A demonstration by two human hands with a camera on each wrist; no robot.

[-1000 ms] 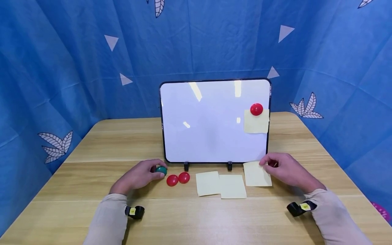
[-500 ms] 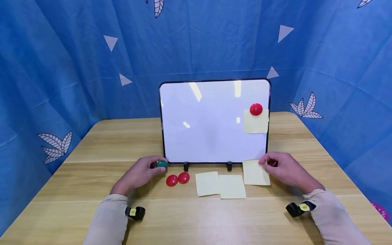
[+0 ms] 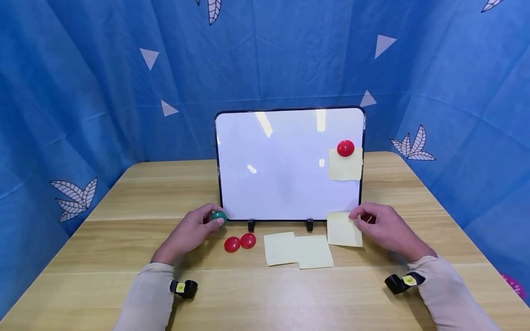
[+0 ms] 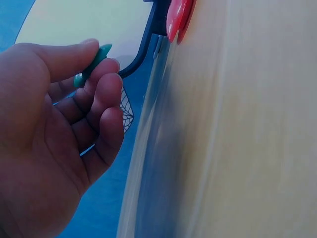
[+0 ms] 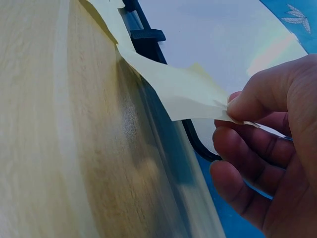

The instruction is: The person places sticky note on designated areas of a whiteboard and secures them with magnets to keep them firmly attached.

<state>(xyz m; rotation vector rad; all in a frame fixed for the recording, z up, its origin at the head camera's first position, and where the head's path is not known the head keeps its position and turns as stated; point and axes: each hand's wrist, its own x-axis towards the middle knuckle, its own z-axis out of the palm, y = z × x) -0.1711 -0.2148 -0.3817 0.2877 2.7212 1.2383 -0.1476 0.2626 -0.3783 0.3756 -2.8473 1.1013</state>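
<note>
My left hand [image 3: 188, 232] pinches a round green magnet [image 3: 219, 216] between thumb and fingers, close to the whiteboard's lower left corner. In the left wrist view the green magnet [image 4: 93, 66] is seen edge-on, raised off the table. At the other lower corner, my right hand [image 3: 385, 227] pinches the right edge of a pale yellow sticky note [image 3: 343, 230]. The right wrist view shows this sticky note [image 5: 183, 94] bending between thumb and fingers, lifted above the wood. The whiteboard [image 3: 281, 170] stands upright with a black frame.
A red magnet [image 3: 345, 148] holds another sticky note [image 3: 345, 168] on the board's right side. Two red magnets [image 3: 232, 244] lie on the table [image 3: 265, 303] before the board, left of two sticky notes [image 3: 314, 253]. Black feet [image 3: 309, 224] support the board. A blue curtain [image 3: 265, 55] hangs behind.
My left hand has raised the green magnet off the table toward the board's lower left corner. My right hand has lifted its sticky note slightly up toward the board.
</note>
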